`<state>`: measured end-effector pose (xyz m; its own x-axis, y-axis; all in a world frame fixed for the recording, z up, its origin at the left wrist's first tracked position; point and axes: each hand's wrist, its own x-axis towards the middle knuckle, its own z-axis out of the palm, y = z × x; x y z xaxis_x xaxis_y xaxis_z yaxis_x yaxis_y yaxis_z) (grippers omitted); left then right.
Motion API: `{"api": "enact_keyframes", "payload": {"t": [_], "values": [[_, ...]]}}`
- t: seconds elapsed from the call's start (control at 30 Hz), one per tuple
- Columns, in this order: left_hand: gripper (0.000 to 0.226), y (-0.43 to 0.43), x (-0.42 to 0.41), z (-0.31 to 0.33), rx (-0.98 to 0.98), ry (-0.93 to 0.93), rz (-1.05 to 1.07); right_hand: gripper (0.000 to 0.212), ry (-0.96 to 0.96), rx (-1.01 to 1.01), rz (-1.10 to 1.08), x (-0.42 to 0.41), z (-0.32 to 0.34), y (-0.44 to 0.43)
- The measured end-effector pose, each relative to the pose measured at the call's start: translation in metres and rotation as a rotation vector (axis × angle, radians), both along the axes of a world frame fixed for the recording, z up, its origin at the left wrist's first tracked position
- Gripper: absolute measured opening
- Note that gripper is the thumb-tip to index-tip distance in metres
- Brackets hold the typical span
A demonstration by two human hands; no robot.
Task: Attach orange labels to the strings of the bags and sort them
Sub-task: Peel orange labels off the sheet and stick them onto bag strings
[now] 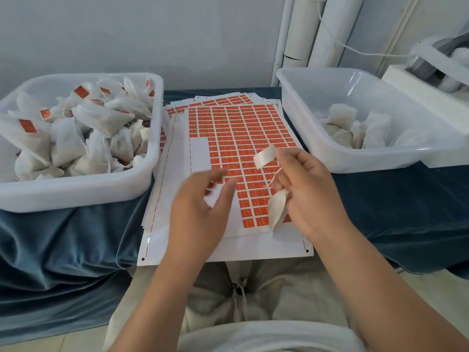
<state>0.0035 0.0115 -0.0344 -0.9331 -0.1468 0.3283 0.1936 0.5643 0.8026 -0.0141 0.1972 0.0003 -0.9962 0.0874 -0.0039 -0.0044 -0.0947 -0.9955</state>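
White bag (278, 209) is hanging pinched in your right hand (309, 189), centre frame. Your left hand (200, 207) is hovering blurred over the label sheet (241, 138); its grip I cannot tell. Rushing risks a label sticking to fabric, not string. Your blue-draped bench (380, 212) is carrying a full tub (76, 196) upper left and a sparser tub (355, 161) upper right.

A blue cloth (63, 237) hangs in folds, and white pipes (330, 34) stand against the pale wall (152, 34).

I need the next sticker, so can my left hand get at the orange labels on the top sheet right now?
Probably yes: the left hand hovers right over the label sheet with nothing between; the right hand, holding a bag, is beside it.
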Motion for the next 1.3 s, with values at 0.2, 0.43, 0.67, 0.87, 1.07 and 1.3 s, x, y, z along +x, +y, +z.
{"api": "enact_keyframes", "payload": {"t": [0.2, 0.43, 0.67, 0.87, 1.07, 1.3], "values": [[0.030, 0.015, 0.010, 0.011, 0.931, -0.393, -0.334, 0.020, 0.028, -0.048, 0.188, 0.010, -0.005, -0.019], [0.014, 0.009, 0.008, 0.014, 1.076, -0.292, -0.153, 0.027, -0.065, -0.232, 0.270, 0.005, -0.004, -0.017], [0.017, 0.003, 0.008, 0.023, 0.964, -0.240, -0.087, 0.028, 0.022, -0.207, 0.215, 0.011, 0.016, -0.005], [0.020, 0.013, 0.012, 0.020, 0.779, -0.238, -0.187, 0.023, 0.099, -0.004, 0.185, 0.018, 0.030, -0.003], [0.015, 0.010, 0.014, 0.025, 0.546, -0.177, -0.298, 0.035, 0.252, 0.333, 0.212, 0.032, 0.049, -0.003], [0.029, -0.003, 0.018, 0.035, 0.478, -0.124, -0.437, 0.038, 0.223, 0.359, 0.281, 0.036, 0.055, -0.005]]}}
